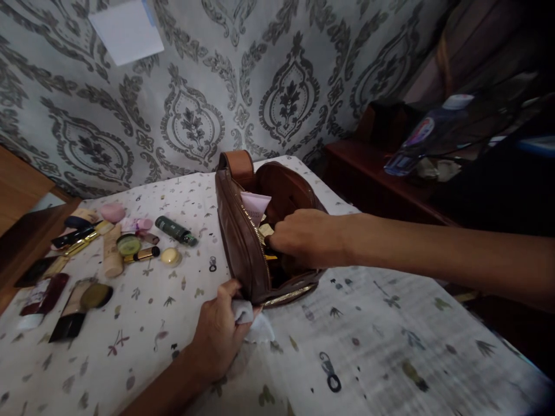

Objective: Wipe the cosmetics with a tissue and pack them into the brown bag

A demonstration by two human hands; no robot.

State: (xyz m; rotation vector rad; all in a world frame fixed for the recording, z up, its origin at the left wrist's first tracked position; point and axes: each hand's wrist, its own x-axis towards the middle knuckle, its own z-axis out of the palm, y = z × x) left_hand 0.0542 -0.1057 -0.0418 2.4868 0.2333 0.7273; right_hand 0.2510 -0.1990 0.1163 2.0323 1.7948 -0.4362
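Your right grip (303, 237) is reaching into the open mouth of the brown leather pouch (236, 231), knuckles up and fingers curling down past the zip. The fingertips are hiding inside, so I cannot tell whether that grip is closing on anything or staying loose. Just beyond its fingers, a pale pink tube (255, 205) is sticking up out of the pouch.

Your left grip (219, 335) is sitting nearer to you than the right one, at the pouch's near end. It is pinching a white cloth (243, 312) between thumb and fingers, and the thumb is pressing against the corner of the pouch. Both are resting on the table (368, 335), which is wearing a light covering with small printed leaves.

Well to the left of your left grip, a scatter of cosmetics is lying on the table. The dark green tube (176, 230) is lying closest to the pouch, with a small yellow jar (170, 256) just this side of it. Farther left a round green compact (129, 245), a cream tube (111, 254) and a pink puff (113, 212) are lying close together. A dark round compact (96, 296) is lying nearer to you than those.
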